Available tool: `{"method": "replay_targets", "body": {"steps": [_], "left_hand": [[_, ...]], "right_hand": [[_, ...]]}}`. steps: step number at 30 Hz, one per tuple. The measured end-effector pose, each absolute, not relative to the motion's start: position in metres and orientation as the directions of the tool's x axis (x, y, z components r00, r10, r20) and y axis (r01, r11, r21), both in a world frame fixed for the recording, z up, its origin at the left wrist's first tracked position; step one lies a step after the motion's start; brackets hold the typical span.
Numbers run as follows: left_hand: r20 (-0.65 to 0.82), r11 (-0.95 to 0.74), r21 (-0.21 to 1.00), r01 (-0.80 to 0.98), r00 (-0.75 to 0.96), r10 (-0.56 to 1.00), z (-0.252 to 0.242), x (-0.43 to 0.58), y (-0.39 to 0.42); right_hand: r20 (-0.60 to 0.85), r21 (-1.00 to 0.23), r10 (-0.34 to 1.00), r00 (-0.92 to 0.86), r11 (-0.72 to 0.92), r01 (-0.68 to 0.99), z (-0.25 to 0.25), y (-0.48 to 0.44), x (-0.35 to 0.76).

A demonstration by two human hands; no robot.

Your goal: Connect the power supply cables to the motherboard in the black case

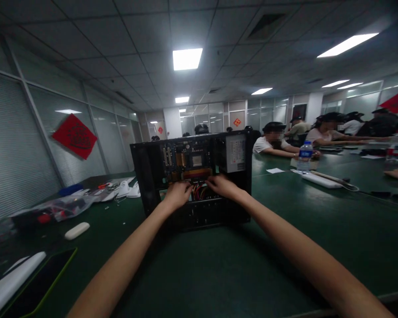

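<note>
An open black computer case point(146, 176) stands upright on the green table point(219, 274), its side off and the motherboard point(185, 161) showing. A silver power supply point(235, 153) fills its upper right corner. A bundle of red and yellow cables point(199, 192) hangs inside at the lower middle. My left hand point(177, 194) reaches into the case with fingers curled, pinching at the cables. My right hand point(222, 184) is beside it, fingers bent down onto the same bundle. What exactly each fingertip grips is hidden.
On the left lie clear plastic bags point(58, 207), a white oblong object point(77, 230), a dark tablet point(36, 287) and white parts point(126, 189). A water bottle point(305, 157) and a white power strip point(321, 180) stand at right. Several people sit at the far right.
</note>
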State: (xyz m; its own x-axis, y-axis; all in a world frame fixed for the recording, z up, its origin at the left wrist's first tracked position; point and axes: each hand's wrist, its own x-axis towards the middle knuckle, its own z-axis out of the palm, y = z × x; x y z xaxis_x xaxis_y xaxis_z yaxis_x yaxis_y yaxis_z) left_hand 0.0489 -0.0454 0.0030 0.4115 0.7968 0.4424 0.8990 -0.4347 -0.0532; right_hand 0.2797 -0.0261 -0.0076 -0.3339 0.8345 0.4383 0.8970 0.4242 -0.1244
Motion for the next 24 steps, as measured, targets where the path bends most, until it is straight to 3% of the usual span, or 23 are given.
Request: {"method": "replay_targets", "body": {"steps": [5,7,9,11,13,15,17,20,24], "left_hand": [[0.447,-0.443,-0.129,0.887,0.451,0.772,-0.038,-0.01,-0.09],[0.527,-0.513,-0.235,0.826,0.551,0.647,-0.061,-0.048,-0.103],[0.631,-0.544,-0.25,0.801,0.561,0.536,-0.08,-0.086,-0.109],[0.784,-0.534,-0.118,0.837,0.409,0.468,-0.089,-0.117,-0.109],[0.832,-0.551,0.166,0.818,0.184,0.524,-0.088,-0.133,-0.105],[0.732,-0.545,0.522,0.656,-0.017,0.681,-0.081,-0.133,-0.1],[0.581,-0.496,0.753,0.433,-0.083,0.81,-0.076,-0.12,-0.098],[0.5,-0.482,0.845,0.233,-0.021,0.866,-0.078,-0.09,-0.102],[0.449,-0.449,0.892,0.045,0.0,0.893,-0.086,-0.062,-0.115]], "right_hand": [[0.386,-0.072,0.867,-0.315,0.369,0.927,-0.031,-0.051,0.292],[0.375,-0.01,0.863,-0.339,0.37,0.929,-0.047,-0.062,0.302],[0.457,0.063,0.79,-0.409,0.43,0.9,-0.066,-0.071,0.315],[0.611,0.129,0.64,-0.467,0.501,0.856,-0.084,-0.074,0.328],[0.733,0.202,0.467,-0.495,0.545,0.814,-0.1,-0.072,0.34],[0.785,0.285,0.317,-0.533,0.58,0.764,-0.108,-0.068,0.348],[0.816,0.36,0.182,-0.549,0.583,0.728,-0.109,-0.064,0.352],[0.905,0.324,0.074,-0.42,0.522,0.789,-0.101,-0.066,0.357],[0.967,0.155,0.095,-0.236,0.515,0.843,-0.088,-0.075,0.364]]}}
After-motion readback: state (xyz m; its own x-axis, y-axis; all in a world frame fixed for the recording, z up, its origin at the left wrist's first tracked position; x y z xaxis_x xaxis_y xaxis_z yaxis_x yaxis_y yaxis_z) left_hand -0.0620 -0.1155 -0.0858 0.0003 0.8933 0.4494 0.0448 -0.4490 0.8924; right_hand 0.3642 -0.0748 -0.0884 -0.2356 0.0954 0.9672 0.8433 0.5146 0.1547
